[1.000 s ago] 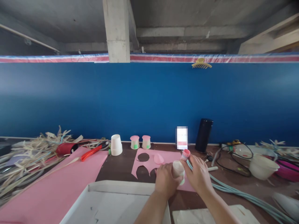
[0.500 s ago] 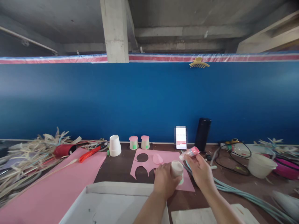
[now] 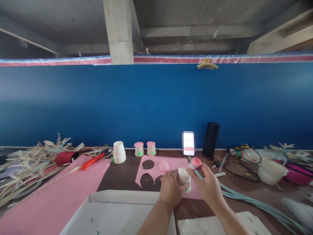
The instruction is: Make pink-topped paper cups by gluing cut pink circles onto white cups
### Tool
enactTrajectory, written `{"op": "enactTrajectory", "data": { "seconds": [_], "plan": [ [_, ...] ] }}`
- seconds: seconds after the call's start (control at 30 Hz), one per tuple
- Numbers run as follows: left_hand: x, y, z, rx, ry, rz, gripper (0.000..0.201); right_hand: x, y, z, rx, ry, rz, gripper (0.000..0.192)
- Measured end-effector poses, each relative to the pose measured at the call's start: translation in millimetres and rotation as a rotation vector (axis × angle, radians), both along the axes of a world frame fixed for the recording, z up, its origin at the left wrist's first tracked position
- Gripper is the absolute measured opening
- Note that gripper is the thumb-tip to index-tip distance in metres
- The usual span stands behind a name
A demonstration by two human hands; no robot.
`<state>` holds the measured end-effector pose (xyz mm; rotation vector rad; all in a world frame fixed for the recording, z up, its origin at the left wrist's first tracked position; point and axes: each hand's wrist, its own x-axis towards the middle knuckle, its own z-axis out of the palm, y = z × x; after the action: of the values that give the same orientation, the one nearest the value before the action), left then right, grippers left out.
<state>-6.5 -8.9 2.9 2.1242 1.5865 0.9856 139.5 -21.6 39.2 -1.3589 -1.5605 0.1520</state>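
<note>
My left hand (image 3: pixel 170 191) grips a small cream paper cup (image 3: pixel 184 178) with a green patch, held bottom up over a pink sheet with round holes (image 3: pixel 151 169). My right hand (image 3: pixel 207 186) holds a small glue bottle with a pink base (image 3: pixel 195 163), its tip pointing down at the cup's top. A loose pink cut-out circle (image 3: pixel 164 165) lies on that sheet just beyond my left hand.
Two finished cups with pink tops (image 3: pixel 145 148) and a white cup (image 3: pixel 119 152) stand near the blue wall. Also there: a large pink sheet (image 3: pixel 56 192), red scissors (image 3: pixel 92 161), straw strips (image 3: pixel 26 163), a white tray (image 3: pixel 117 212), a black cylinder (image 3: pixel 210 140), a phone (image 3: pixel 188 143), hoses (image 3: pixel 246 200), a bowl (image 3: pixel 272 173).
My right hand swung the glue bottle out to the right and level, then brought it back upright over the cup. The left hand kept hold of the cup.
</note>
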Motion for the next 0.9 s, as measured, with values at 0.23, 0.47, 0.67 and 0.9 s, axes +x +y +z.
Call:
{"op": "enactTrajectory", "data": {
  "seconds": [0.23,0.47,0.67,0.9],
  "plan": [
    [-0.4,-1.4,3.0,-0.017,0.009,-0.001,0.042,-1.5,-1.7,-0.6,0.011,-0.045,0.028,0.025],
    [-0.6,-1.7,2.5,-0.015,0.025,0.0,0.041,-0.8,-3.8,-0.1,0.025,-0.069,0.002,0.024],
    [-1.1,-0.4,0.1,0.01,0.014,-0.01,0.041,-1.8,-6.5,3.5,0.005,-0.048,-0.01,0.025],
    [-0.1,-1.1,2.5,-0.015,0.024,0.003,0.041,-1.0,-3.8,0.1,-0.03,-0.063,0.002,0.026]
  ]
}}
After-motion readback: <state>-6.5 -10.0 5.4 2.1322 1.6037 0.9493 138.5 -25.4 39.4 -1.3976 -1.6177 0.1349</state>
